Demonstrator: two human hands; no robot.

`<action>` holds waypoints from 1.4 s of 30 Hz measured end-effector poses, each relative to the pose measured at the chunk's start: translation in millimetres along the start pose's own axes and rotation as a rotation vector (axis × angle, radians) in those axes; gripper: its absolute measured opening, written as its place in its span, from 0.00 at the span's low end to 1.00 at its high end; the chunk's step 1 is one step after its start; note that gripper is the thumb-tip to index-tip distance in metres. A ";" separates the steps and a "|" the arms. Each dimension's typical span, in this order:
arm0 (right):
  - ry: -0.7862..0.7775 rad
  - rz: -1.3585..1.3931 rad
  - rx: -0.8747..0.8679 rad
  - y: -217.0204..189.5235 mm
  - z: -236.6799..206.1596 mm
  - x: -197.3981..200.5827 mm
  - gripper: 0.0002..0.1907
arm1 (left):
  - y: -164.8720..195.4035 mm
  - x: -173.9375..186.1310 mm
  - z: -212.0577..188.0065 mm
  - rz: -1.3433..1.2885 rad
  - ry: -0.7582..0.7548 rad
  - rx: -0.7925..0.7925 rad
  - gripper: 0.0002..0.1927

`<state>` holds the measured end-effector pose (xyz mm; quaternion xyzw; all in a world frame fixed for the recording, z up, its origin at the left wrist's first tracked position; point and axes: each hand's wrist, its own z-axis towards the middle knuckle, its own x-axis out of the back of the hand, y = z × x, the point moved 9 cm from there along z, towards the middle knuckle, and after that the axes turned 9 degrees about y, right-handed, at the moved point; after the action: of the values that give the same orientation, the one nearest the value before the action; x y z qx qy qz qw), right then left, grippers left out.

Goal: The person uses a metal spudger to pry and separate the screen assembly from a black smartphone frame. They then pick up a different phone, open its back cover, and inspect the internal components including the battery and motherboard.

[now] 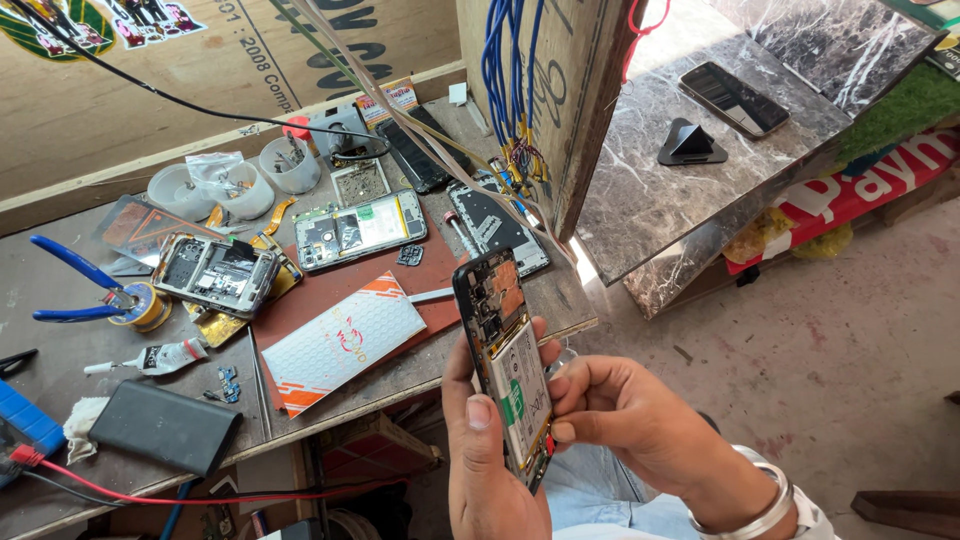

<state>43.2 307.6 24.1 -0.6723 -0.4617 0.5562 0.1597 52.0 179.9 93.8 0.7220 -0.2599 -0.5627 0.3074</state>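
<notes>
An opened smartphone (505, 365), back cover off with its battery and circuit board exposed, stands nearly upright at about six o'clock in the view, just off the workbench edge (420, 375). The left hand (485, 450) wraps it from below at seven o'clock of the phone, thumb laid flat on the battery. The right hand (620, 410) closes on it from four o'clock, fingertips pinching the right edge. At ten o'clock of the phone, on the bench, lie a white patterned phone cover (340, 340), two more disassembled phones (215, 272) (360, 228), and blue-handled pliers (75, 290) at nine o'clock.
</notes>
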 end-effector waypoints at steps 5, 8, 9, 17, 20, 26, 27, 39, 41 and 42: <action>0.024 0.096 -0.009 8.2 3.7 3.6 0.13 | -0.3 1.8 0.6 0.028 0.038 -0.015 0.46; 0.008 0.134 0.021 13.2 5.3 3.2 0.12 | 1.5 2.7 -1.5 0.032 0.060 -0.043 0.46; 0.005 0.143 0.033 14.1 6.0 3.1 0.11 | 2.3 2.9 -2.0 0.034 0.066 -0.054 0.46; 0.011 0.142 0.008 15.4 7.4 0.2 0.09 | 6.8 1.7 1.3 -0.025 0.001 -0.015 0.43; 0.042 0.087 0.031 7.1 4.0 3.9 0.09 | 9.2 1.0 3.0 -0.110 -0.034 0.012 0.38; 0.089 0.003 0.112 -2.4 -3.0 7.5 0.10 | 7.7 3.0 8.6 -0.188 -0.008 0.060 0.33; 0.094 0.006 0.117 -2.2 -4.0 8.1 0.10 | 7.6 2.2 7.9 -0.194 -0.013 0.058 0.33; 0.084 -0.318 0.444 -40.5 -11.8 -9.1 0.09 | 0.1 5.8 14.2 -0.218 -0.042 0.112 0.32; 0.157 -0.489 0.629 -62.7 -21.7 -17.5 0.10 | -1.9 3.7 13.3 -0.222 -0.098 0.118 0.32; 0.195 -0.576 0.720 -73.6 -27.6 -22.5 0.11 | -3.2 2.5 12.2 -0.224 -0.125 0.122 0.32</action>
<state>36.3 336.3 100.3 -0.4678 -0.3897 0.5485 0.5732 40.8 178.3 87.7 0.7273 -0.2302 -0.6207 0.1813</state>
